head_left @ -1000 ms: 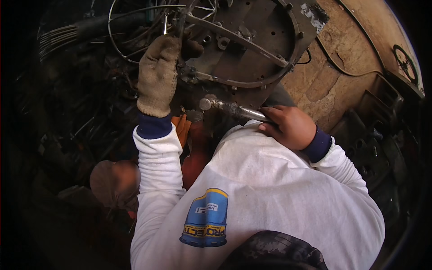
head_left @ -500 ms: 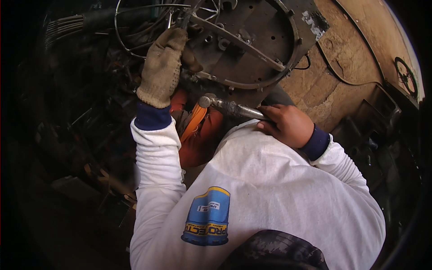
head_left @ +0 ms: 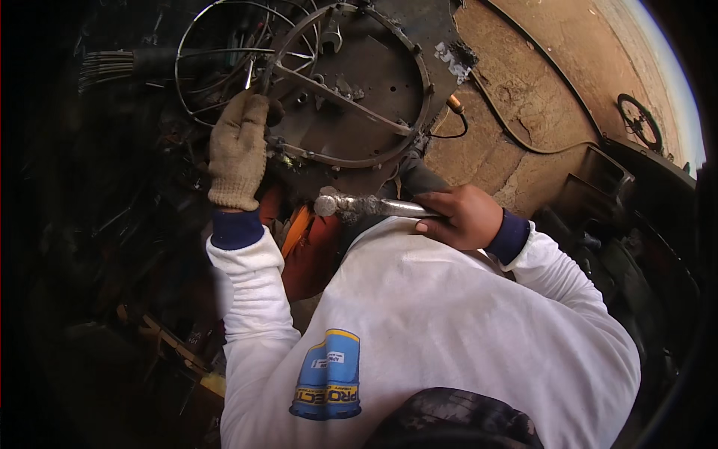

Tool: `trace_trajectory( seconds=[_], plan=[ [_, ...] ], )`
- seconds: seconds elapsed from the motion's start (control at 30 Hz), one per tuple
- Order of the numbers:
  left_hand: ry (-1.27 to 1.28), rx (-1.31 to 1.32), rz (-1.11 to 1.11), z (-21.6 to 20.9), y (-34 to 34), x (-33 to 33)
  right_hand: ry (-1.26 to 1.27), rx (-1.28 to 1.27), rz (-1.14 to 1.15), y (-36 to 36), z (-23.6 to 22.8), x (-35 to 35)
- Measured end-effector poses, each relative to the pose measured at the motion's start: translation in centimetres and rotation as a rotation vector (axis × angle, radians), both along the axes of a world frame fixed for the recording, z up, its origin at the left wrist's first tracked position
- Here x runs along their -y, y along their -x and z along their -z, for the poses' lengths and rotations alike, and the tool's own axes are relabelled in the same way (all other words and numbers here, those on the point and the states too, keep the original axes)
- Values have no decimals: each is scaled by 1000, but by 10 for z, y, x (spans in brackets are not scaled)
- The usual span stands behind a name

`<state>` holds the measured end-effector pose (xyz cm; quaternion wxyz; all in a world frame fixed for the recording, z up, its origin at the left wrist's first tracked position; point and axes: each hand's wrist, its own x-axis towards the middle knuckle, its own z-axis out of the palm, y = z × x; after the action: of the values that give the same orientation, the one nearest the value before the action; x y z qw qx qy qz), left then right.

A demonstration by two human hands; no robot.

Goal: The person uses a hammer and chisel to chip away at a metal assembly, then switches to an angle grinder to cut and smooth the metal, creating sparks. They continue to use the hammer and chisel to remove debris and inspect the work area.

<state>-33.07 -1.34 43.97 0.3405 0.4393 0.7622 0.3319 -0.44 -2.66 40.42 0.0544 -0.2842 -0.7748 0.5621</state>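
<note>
With our view shifted, we can follow nearly all the dark, cross-barred steel ring on the flat metal surface, our tan-gloved left hand seemingly closed on its left edge, our bare right hand gripping a silver metal hammer

Hides part of a metal ring behind left hand, grip of a hammer beneath right hand.
</note>
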Motion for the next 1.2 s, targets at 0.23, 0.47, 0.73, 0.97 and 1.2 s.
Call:
trace_trajectory(
  seconds=[0.23,0.47,0.73,0.97,1.2],
  plan=[
    [-251,-123,-38,9,11,33,-13,-171,496,-22,-12,14],
    [-295,-277,-161,25,8,84,228,-178,1092,-23,-16,20],
    [-167,-349,231,54,-45,132,262,-71,1171,-19,-11,62],
    [-220,-336,258,65,-37,130,284,-63,1180,-4,-20,70],
    [-272,-306,224,71,-36,134,242,-32,1146,1,-29,77]
  ],
)
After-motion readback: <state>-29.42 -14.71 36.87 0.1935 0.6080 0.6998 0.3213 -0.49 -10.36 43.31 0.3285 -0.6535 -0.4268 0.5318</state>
